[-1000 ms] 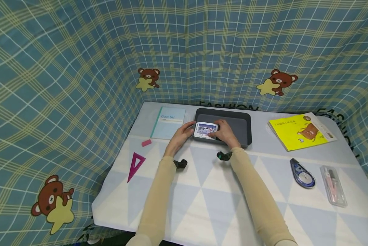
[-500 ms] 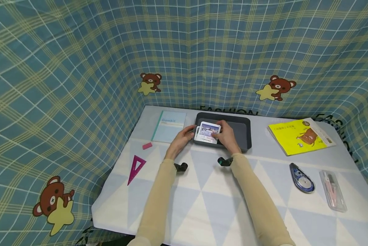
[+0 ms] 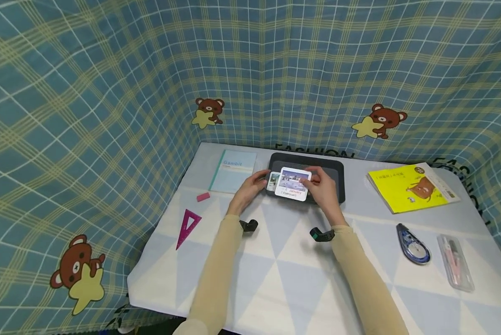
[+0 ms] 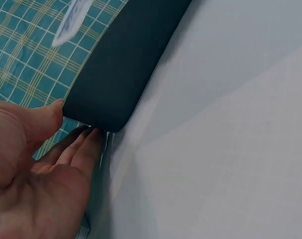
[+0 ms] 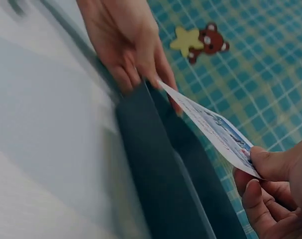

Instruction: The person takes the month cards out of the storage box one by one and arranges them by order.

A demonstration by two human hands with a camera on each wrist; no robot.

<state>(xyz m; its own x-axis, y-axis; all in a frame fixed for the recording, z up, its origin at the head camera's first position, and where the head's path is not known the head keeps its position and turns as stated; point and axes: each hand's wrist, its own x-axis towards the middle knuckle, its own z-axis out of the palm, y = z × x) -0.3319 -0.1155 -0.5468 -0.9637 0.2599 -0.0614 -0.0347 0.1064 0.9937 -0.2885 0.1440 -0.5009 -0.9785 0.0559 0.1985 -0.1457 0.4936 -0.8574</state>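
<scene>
My right hand (image 3: 323, 188) pinches a white-edged card (image 3: 293, 184) between thumb and fingers, over the front of a dark grey tray (image 3: 338, 174). The card carries a snowy picture and the word "January". Another card (image 3: 271, 180) lies partly covered behind it, at the tray's left end. My left hand (image 3: 249, 190) holds the tray's near left corner. In the left wrist view its thumb lies at the rim and the fingers reach under the outer wall. The right wrist view shows the held card (image 5: 213, 132) tilted above the tray wall (image 5: 148, 164).
Left of the tray lie a pale blue notebook (image 3: 233, 172), a pink eraser (image 3: 203, 197) and a magenta set square (image 3: 187, 228). A yellow book (image 3: 405, 188), a blue correction tape (image 3: 413, 244) and a clear case (image 3: 455, 263) with a pink tool lie to the right.
My right hand has drawn the January card rightward and toward me, uncovering part of the card behind. The left hand stays at the tray's corner; the head view has shifted slightly.
</scene>
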